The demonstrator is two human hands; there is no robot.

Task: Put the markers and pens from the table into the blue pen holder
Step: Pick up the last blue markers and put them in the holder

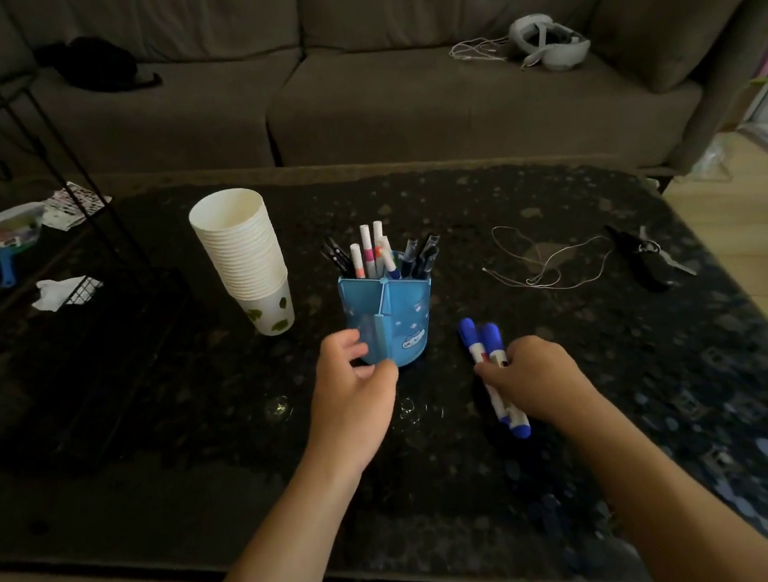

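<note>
The blue pen holder (394, 311) stands upright in the middle of the dark table (631, 404), split into compartments. Several white markers (370, 253) and dark pens (421, 256) stick up from its far compartments. My left hand (354, 392) curls around the holder's near left side, fingers touching its wall. Two blue-capped markers (485, 350) lie side by side on the table right of the holder. My right hand (535, 380) is closed over their middle, and their lower caps poke out under my palm.
A tall stack of white paper cups (243, 255) stands left of the holder. A thin cord (549, 264) and dark scissors (646, 256) lie at the right. A black wire rack (66, 195) and clutter fill the left. A sofa with a headset (547, 42) is behind.
</note>
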